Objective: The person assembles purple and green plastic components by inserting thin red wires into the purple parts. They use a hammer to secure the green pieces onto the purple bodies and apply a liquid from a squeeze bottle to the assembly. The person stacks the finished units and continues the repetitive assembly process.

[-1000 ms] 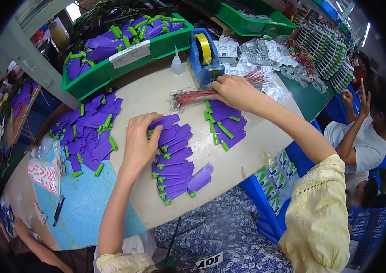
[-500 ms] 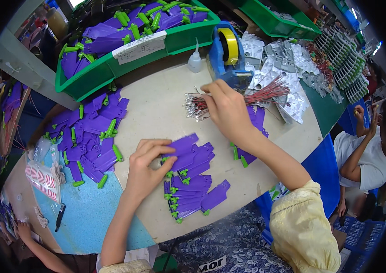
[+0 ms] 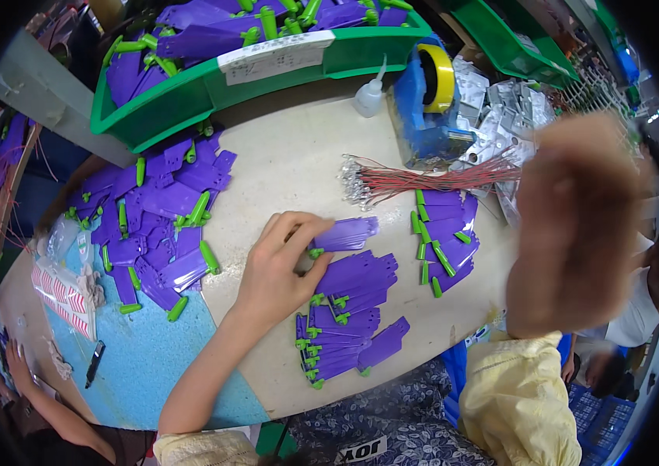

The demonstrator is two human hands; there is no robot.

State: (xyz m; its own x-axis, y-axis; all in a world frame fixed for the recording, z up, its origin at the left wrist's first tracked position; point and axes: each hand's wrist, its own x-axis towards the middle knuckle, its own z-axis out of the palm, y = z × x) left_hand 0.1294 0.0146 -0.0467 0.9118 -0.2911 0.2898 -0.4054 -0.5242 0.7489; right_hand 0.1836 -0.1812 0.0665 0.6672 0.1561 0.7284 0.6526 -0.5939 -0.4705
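Close to the table's middle, my left hand [image 3: 279, 268] is closed, pinching a purple plastic blade [image 3: 353, 233] with a green end piece. Just below it, more purple blades [image 3: 357, 276] lie overlapped in rows, green ends toward the left. My right hand [image 3: 574, 225] is raised at the right, large and smeared by motion, so its fingers cannot be made out. Left of it lies a bundle of thin red and black wires [image 3: 423, 180] with silvery tips. Under the wires, another row of purple blades [image 3: 446, 233] with green ends rests on the table.
A heap of purple blades [image 3: 158, 202] lies at left, below a green bin [image 3: 267, 81] full of them. A white squeeze bottle [image 3: 369, 97] and blue tape dispenser [image 3: 419, 116] stand at the back. Metal plates [image 3: 500, 97] pile up beyond; a black pen [image 3: 95, 363] lies far left.
My right hand has left the wire bundle and swung right and up toward the camera. The left hand, with the blade, sits further right in the picture; the whole view has shifted.
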